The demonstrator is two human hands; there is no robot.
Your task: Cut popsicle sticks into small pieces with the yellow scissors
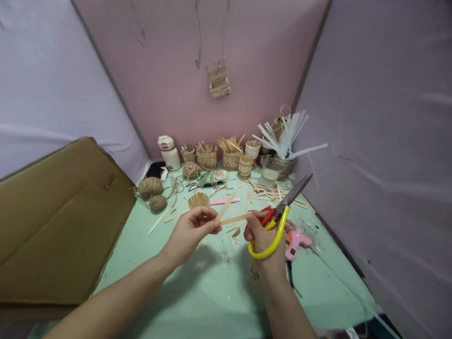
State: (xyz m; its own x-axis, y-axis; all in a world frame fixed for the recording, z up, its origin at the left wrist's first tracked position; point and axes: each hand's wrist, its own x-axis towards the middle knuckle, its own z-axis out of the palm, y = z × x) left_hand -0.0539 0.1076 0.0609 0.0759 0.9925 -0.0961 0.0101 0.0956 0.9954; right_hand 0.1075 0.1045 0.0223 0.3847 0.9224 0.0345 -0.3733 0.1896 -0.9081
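Observation:
My left hand (192, 230) is closed in a pinch on the near ends of two flat wooden craft sticks. One wooden stick (234, 219) runs almost level across to my right hand (263, 235), whose thumb and finger are at its other end. The second stick (227, 205) slants up and away from my left fingertips. Scissors (271, 247) with yellow and red handles hang in my right hand, blades pointing up and to the right. Just beyond my left hand lies a fan-like piece made of sticks (198, 200). Right of my right hand rests a pink glue gun (298, 239).
Balls of twine (150, 187), green-handled pliers (212, 183) and a white bottle (169, 153) stand or lie toward the back left. Stick-filled baskets (206, 157) line the wall, with clear glue sticks (287, 134) at right. Loose sticks (271, 190) litter the table. Cardboard (63, 226) leans at left.

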